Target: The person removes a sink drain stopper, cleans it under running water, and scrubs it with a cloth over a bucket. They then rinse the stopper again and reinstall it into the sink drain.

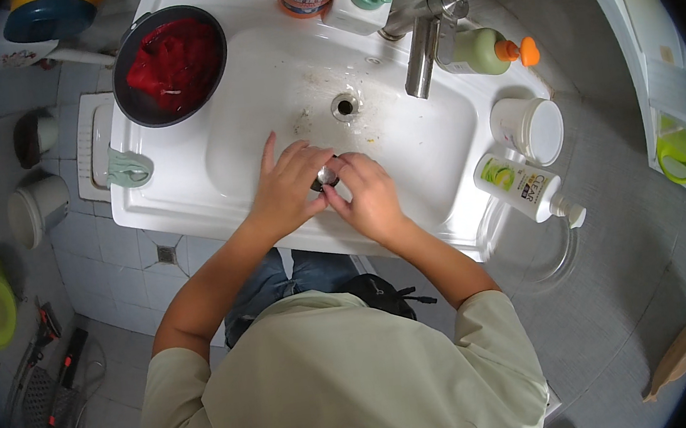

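Note:
Between my two hands, over the front of the white sink basin (246, 90), is a small round thing (326, 176) with a silvery middle and a dark rim; its kind is not clear. My left hand (291, 184) grips its left side, with the thumb below and the index finger above. The other fingers of that hand are spread. My right hand (368, 196) closes on the right side with thumb and fingertips. The fingers hide part of the thing. Beyond them lies the drain hole (344, 108), with small bits of dirt on the basin around it.
A dark pan (131, 102) with wet red cloth rests on the sink's left ledge. A tap (422, 51) reaches over the basin from the back right. Bottles, including a white pump bottle (520, 187), and a lidded white tub (531, 129) line the back and right.

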Tool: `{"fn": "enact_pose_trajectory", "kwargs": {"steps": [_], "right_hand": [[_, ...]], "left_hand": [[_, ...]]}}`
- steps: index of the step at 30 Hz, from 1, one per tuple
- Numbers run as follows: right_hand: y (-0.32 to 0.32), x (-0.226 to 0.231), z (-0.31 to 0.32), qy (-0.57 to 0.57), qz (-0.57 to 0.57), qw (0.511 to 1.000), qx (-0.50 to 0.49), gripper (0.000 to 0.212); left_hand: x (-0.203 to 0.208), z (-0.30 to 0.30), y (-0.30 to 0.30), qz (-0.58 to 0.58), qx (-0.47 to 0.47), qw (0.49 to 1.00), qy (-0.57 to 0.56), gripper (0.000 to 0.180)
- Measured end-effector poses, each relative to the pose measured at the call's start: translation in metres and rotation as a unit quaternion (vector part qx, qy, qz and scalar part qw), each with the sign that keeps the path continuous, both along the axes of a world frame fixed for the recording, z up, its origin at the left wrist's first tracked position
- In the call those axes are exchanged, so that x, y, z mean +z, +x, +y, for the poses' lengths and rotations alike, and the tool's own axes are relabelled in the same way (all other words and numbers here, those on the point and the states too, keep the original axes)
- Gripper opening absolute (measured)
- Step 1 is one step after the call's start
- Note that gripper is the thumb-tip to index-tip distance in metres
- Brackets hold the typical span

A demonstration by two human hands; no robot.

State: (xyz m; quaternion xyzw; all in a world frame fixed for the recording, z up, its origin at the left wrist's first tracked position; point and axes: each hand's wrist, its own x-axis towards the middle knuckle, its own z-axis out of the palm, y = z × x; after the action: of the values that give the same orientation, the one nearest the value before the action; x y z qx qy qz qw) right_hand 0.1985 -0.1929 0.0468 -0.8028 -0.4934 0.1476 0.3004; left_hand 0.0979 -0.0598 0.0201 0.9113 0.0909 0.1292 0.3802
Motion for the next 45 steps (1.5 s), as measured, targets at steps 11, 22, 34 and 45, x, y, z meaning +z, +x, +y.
{"fn": "enact_pose_trajectory", "kwargs": {"steps": [11,22,34,45], "right_hand": [[0.037,-0.183,-0.058,-0.109,-0.061,0.988,0.094,0.042],[0.057,-0.189,0.03,-0.145,-0.112,0.977,0.106,0.042],[0.036,-0.209,0.082,-0.058,-0.1,0.988,0.1,0.039],[0.077,0.026,0.002,0.115,0.637,0.698,-0.305,0.019]], "left_hand": [[0.002,0.053,-0.054,-0.058,0.125,0.988,0.063,0.053],[-0.009,0.052,-0.079,-0.097,0.13,0.984,0.069,0.05],[-0.007,0.055,-0.082,-0.079,0.135,0.987,0.042,0.05],[-0.007,0.054,-0.081,-0.074,0.165,0.983,0.028,0.05]]}}
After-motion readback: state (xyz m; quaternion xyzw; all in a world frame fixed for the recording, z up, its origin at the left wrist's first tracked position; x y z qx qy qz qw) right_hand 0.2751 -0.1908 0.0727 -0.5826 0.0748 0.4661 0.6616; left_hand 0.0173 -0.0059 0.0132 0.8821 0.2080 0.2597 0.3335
